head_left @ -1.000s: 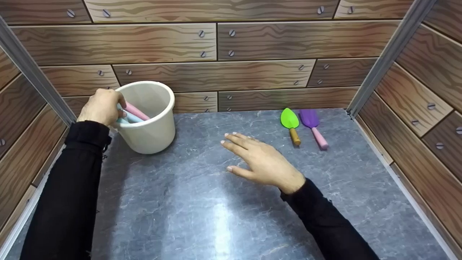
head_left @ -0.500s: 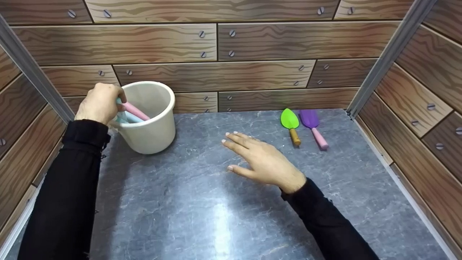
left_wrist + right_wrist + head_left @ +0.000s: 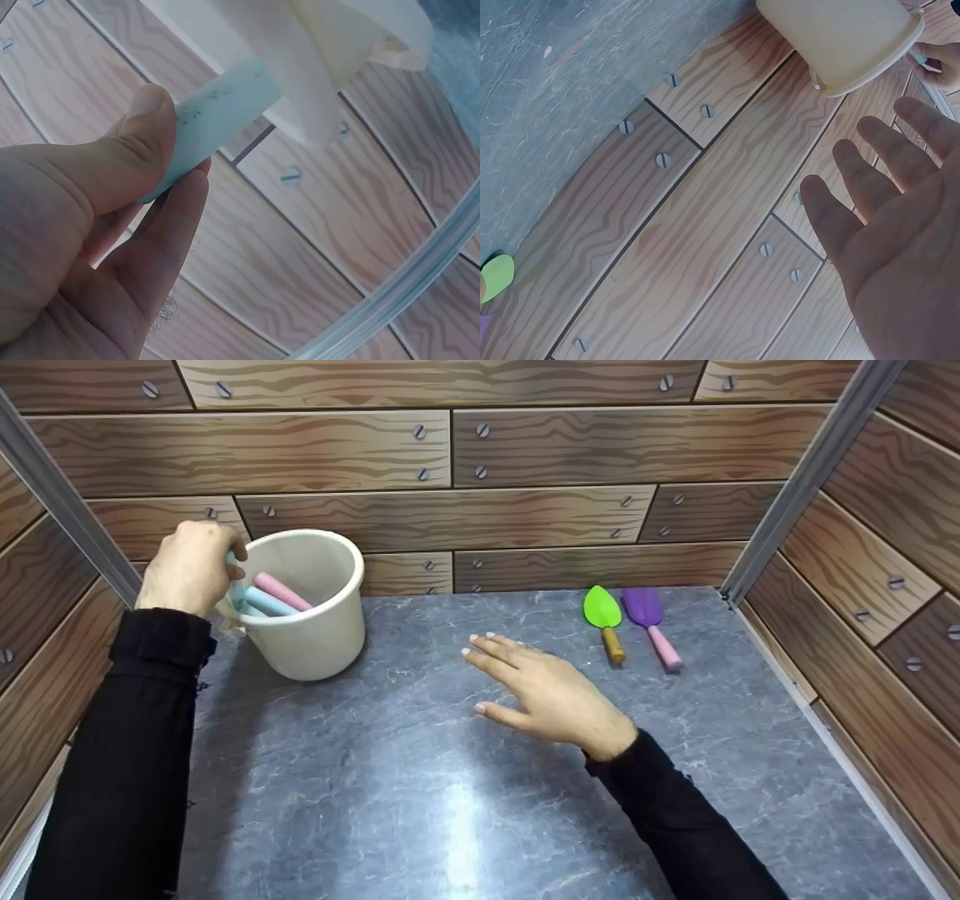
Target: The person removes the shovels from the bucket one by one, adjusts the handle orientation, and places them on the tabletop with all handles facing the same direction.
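Observation:
My left hand (image 3: 191,570) is at the left rim of the cream bucket (image 3: 319,641). Its thumb and fingers pinch the end of a pale teal handle (image 3: 225,105); the far end of that tool is hidden by the bucket wall. A pink handle (image 3: 281,590) and a light blue handle (image 3: 270,601) lean inside the bucket, their lower ends out of sight. Palm down, my right hand (image 3: 551,694) hovers over the grey surface with straight fingers and holds nothing. Beyond it lie a green trowel (image 3: 602,607) with a tan handle and a purple shovel (image 3: 643,605) with a pink handle.
Wood-patterned panels (image 3: 555,514) close off the back and both sides. Metal corner posts (image 3: 806,484) stand at the back. The grey marbled tabletop (image 3: 360,780) stretches across the front and reflects a bright streak of light.
My left hand has risen and shifted left, drawing the pale teal handle away from the pink and blue handles. My right hand has stayed almost still.

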